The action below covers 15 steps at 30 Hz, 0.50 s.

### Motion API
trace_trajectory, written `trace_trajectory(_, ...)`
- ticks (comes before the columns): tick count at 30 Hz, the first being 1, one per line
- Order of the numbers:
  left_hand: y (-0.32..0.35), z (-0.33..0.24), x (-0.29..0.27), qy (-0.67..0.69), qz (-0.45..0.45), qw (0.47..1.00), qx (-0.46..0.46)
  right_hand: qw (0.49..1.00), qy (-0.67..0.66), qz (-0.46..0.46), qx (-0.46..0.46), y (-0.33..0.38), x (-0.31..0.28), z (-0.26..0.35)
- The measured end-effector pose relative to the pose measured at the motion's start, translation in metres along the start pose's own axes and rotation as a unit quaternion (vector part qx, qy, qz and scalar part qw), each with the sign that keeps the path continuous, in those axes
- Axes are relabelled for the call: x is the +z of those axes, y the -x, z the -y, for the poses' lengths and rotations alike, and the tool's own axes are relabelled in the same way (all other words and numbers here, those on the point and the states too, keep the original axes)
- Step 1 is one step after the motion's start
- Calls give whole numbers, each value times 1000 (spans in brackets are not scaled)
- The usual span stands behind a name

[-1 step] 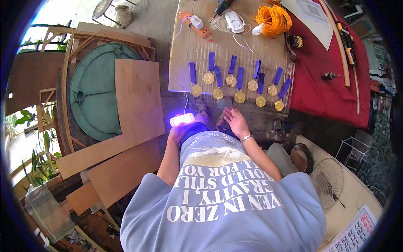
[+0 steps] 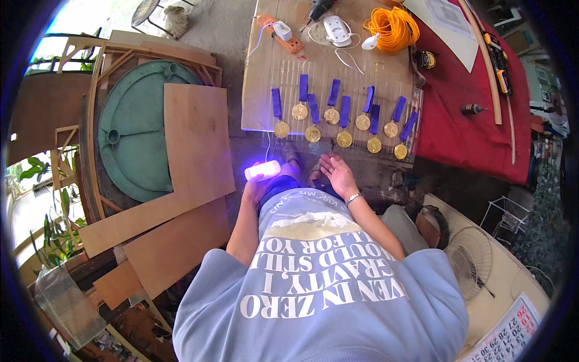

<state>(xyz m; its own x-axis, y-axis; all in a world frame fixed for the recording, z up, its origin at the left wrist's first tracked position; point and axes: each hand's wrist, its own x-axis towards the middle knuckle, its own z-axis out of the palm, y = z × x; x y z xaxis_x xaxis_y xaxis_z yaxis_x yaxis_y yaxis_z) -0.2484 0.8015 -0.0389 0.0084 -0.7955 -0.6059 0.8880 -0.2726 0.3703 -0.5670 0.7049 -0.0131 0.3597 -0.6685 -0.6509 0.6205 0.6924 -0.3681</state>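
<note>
The brown table (image 2: 258, 75) bears nine ribboned medals (image 2: 344, 139); beyond lies coiled orange cord (image 2: 395, 31)

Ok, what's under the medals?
A see-through ribbed sheet shows around the medals, lying over the brown table; whatever each medal directly covers can't be seen.

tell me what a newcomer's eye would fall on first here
Probably the glowing violet-white light held in the left hand, the brightest spot near the middle of the view. Next might come the nine gold medals with blue ribbons, spread across the near part of the table. The coil of bright orange cord at the table's far right also stands out.
</note>
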Motion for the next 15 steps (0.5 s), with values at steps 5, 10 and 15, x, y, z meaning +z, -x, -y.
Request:
trace_trajectory(5,-37,16,17,72,1,996,-51,942,312,-100,71,18,-24,-6)
trace_trajectory(10,-75,29,16,57,36,993,-95,913,359,-144,130,44,-37,-17)
trace_trajectory(15,-99,30,13,39,70,985,-154,935,306,-164,79,36,-21,-32)
